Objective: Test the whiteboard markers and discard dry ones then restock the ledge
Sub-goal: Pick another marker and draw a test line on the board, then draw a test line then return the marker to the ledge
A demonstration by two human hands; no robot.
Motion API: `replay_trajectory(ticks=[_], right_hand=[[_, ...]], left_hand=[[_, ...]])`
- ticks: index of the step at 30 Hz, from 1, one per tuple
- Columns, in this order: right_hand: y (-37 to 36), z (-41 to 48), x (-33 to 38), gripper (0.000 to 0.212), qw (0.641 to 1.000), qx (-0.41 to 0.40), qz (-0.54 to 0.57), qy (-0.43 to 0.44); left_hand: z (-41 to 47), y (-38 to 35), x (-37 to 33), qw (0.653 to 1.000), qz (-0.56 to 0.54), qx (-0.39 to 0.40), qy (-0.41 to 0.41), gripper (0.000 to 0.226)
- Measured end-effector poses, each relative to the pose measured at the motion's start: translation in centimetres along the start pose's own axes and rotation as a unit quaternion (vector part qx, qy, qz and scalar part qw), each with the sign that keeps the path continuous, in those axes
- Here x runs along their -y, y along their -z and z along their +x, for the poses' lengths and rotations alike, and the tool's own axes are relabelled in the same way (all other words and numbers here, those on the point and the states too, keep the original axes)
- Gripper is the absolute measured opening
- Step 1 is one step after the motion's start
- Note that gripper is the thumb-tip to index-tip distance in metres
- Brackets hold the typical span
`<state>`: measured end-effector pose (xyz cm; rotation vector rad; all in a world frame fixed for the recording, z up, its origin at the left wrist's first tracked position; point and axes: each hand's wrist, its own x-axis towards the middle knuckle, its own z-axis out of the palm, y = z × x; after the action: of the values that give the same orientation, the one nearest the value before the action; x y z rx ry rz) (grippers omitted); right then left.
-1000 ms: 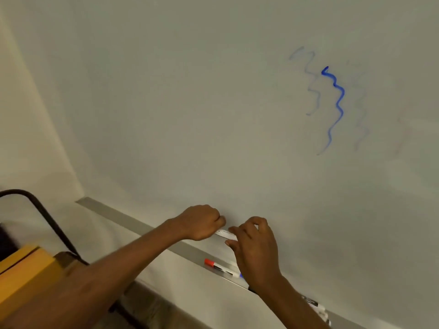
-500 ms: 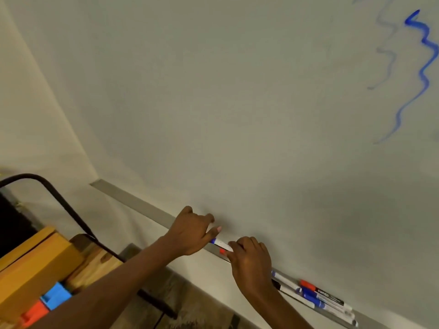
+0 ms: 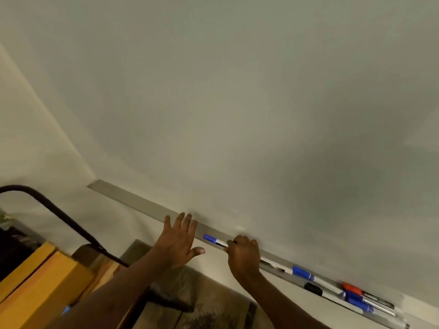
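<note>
A blue-capped marker (image 3: 213, 240) lies along the grey ledge (image 3: 133, 200) under the whiteboard (image 3: 237, 103). My right hand (image 3: 243, 256) grips its white barrel, fingers curled round it. My left hand (image 3: 179, 241) is spread flat with straight fingers just left of the marker's cap, fingertips at the ledge. Further right on the ledge lie several more markers: a blue-capped one (image 3: 303, 273), a black-capped one (image 3: 313, 288), a red-capped one (image 3: 351, 287) and another blue one (image 3: 356, 302).
A yellow box (image 3: 35, 288) sits at the lower left beside a black curved bar (image 3: 59, 214). A dark wooden surface (image 3: 202, 312) lies below the ledge. The beige wall (image 3: 35, 138) meets the board at left.
The view swung left, so the blue squiggle left the frame. My left hand let go of the marker's end and opened flat. The capped marker now lies on the ledge under my right hand.
</note>
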<state>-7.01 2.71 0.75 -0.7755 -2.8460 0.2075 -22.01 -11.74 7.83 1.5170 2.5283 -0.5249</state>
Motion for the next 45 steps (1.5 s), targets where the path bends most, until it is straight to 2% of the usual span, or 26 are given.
replay_trajectory(ticks=[2,6,10,14,17,19,25,31,34,38,41,44,45], right_hand=[[-1.3,0.4,0.4,0.020,1.000,0.021,-0.008,-0.014],[-3.0,0.8,0.8,0.018,0.999,0.039,-0.005,-0.029],[-3.8,0.9,0.9,0.014,0.998,0.052,-0.007,-0.020],[-3.6,0.8,0.8,0.020,0.997,0.076,-0.032,0.001],[-3.2,0.1,0.0,0.029,0.997,0.070,-0.025,0.013],[-2.6,-0.9,-1.0,0.027,0.998,0.064,-0.023,0.005],[-1.5,-4.7,-6.7,0.039,0.998,0.028,-0.025,-0.056],[0.8,-5.7,-9.6,0.033,0.984,0.120,-0.087,-0.096],[2.3,-5.7,-9.7,0.022,0.975,0.160,-0.147,-0.047],[4.2,-6.5,-9.1,0.031,0.983,0.113,-0.142,-0.026],[6.3,-7.5,-9.0,0.029,0.995,0.025,-0.093,0.002],[8.9,-8.8,-9.7,0.021,0.996,-0.059,-0.069,0.008],[9.4,-9.1,-10.2,0.025,0.994,-0.088,-0.062,0.015]], left_hand=[[0.5,-1.6,0.7,1.000,0.007,0.020,-0.011,0.124],[1.5,-3.9,1.4,0.999,-0.001,0.050,-0.022,0.111],[2.5,-5.1,1.5,0.999,0.004,0.036,-0.035,0.114],[3.0,-5.0,0.5,0.999,0.000,0.009,-0.047,0.124],[3.0,-4.6,-0.5,0.998,-0.009,-0.016,-0.056,0.105],[3.1,-4.5,-1.4,0.996,-0.021,-0.013,-0.083,0.092],[3.0,-4.3,-5.2,0.995,-0.054,0.003,-0.087,0.080],[2.2,-4.7,-10.3,0.994,-0.055,-0.026,-0.093,0.067],[2.3,-3.7,-12.6,0.991,-0.058,-0.064,-0.106,0.058],[2.5,-0.8,-15.2,0.985,-0.087,-0.089,-0.120,0.070],[2.6,1.1,-17.0,0.966,-0.065,-0.185,-0.166,0.046],[2.9,2.8,-18.8,0.946,-0.055,-0.257,-0.189,0.046],[3.0,3.4,-19.5,0.934,-0.051,-0.294,-0.196,0.043]])
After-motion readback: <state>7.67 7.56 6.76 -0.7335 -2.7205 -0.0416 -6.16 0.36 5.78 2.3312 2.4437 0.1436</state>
